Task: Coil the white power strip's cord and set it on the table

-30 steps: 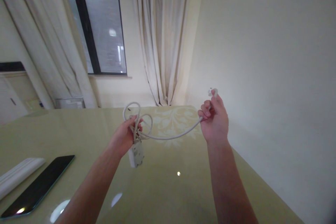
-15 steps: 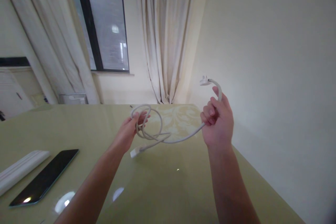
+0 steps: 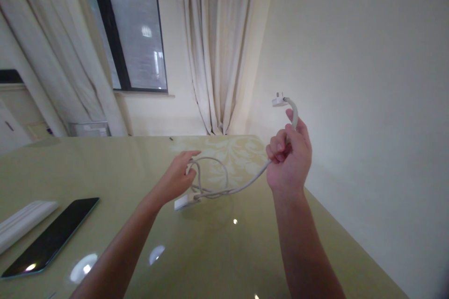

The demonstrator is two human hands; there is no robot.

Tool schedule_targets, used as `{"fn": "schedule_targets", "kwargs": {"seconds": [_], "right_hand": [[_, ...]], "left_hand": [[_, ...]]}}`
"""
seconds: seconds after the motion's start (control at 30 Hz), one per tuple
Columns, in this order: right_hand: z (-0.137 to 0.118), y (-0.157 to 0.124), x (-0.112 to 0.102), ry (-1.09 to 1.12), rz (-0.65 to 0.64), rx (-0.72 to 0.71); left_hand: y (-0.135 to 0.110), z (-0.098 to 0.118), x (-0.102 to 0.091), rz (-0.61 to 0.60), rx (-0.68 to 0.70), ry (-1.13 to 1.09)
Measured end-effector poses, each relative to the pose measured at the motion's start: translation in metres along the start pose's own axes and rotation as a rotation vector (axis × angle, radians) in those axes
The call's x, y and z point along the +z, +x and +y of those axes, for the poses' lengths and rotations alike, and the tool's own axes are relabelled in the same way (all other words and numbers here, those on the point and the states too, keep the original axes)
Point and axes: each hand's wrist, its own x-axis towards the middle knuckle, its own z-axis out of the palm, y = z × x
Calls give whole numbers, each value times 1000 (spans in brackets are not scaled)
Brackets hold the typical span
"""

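Note:
A pale grey power cord (image 3: 247, 185) runs between my two hands. My right hand (image 3: 290, 156) is closed around it near one end, and the white plug (image 3: 279, 101) sticks up above the fingers with its prongs upward. My left hand (image 3: 178, 174) is at the cord's loops, its index finger stretched to the right and its thumb bent below. A loop passes between them; the other fingers are partly hidden. Below this hand lies the cord's other end, a white block (image 3: 185, 202), low over or on the table; I cannot tell whether it touches.
On the left of the glossy green table (image 3: 196, 257) lie a dark flat tablet-like device (image 3: 52, 236) and a long white object (image 3: 26, 222). A wall (image 3: 368, 126) rises along the right edge. Curtains (image 3: 219, 51) and a window (image 3: 135, 28) are behind.
My left hand has turned over, palm more downward, and the loops have dropped lower and to the right. My right hand has barely moved; the plug is slightly higher.

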Motion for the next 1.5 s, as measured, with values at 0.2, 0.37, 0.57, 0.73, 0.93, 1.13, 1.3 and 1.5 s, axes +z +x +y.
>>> {"fn": "schedule_targets", "kwargs": {"seconds": [0.2,0.37,0.57,0.73,0.93,1.13,1.3,1.5], "right_hand": [[7,-7,7,11,-13,-59],[8,-8,10,30,-13,-134],[1,-5,2,123,-106,-14],[23,-7,4,105,-78,-101],[66,-30,19,27,-131,-81],[97,-46,18,19,-404,141],[97,-35,6,-45,-449,79],[94,-21,-6,-155,-495,-52]], "left_hand": [[-14,27,25,-296,248,267],[-12,20,43,-330,11,164],[-4,28,26,2,-227,-353],[-8,50,26,-30,-427,-848],[-7,69,20,9,-561,-1247],[-3,70,-5,101,-537,-1337],[5,60,-26,209,-638,-1437],[5,53,-47,178,-657,-1423]]}}
